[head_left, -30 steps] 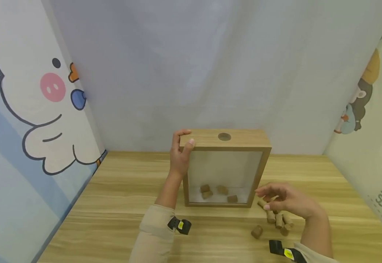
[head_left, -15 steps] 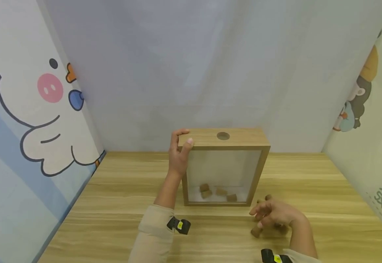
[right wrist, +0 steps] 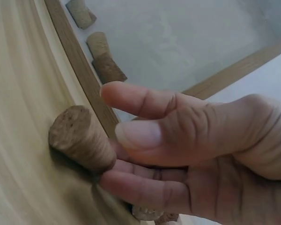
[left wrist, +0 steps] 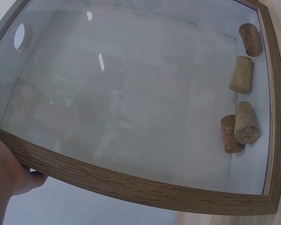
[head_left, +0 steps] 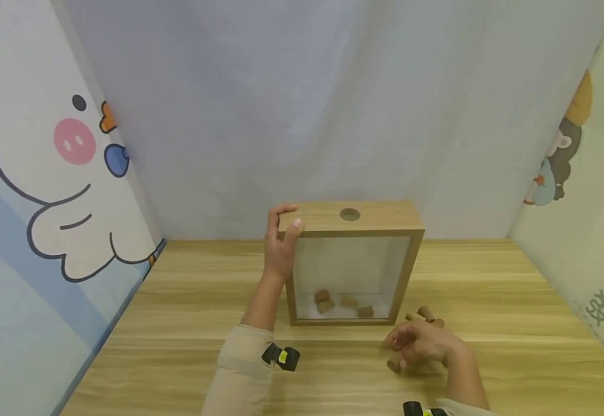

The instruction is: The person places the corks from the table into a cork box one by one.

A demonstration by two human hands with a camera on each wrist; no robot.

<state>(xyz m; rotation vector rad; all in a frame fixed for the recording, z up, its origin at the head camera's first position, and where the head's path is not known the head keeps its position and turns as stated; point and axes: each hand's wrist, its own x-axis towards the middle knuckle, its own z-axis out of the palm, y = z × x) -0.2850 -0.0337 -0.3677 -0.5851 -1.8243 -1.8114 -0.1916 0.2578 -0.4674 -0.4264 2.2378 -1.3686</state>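
Note:
My left hand (head_left: 279, 248) grips the top left corner of an upright wooden frame box (head_left: 406, 277), thumb on the front edge and fingers over the top. A round hole (head_left: 350, 214) pierces the box's top, and several corks (left wrist: 242, 75) lie on its floor behind the clear front. Low over the table, my right hand (head_left: 418, 344) is beside the box's lower right corner, its fingers loosely bent. In the right wrist view a cork (right wrist: 79, 138) lies on the table right at the fingertips (right wrist: 114, 185). Beyond the right hand are more corks (head_left: 427, 314), partly hidden by it.
The wood-grain table (head_left: 193, 323) carries the box and the loose corks. A pale curtain (head_left: 281, 115) hangs along its back edge. Printed cartoon panels (head_left: 37, 173) stand on the left and right sides.
My right hand has moved left and lower over the loose corks. The nearest cork has shifted slightly left at its fingertips. My left hand keeps its grip on the box.

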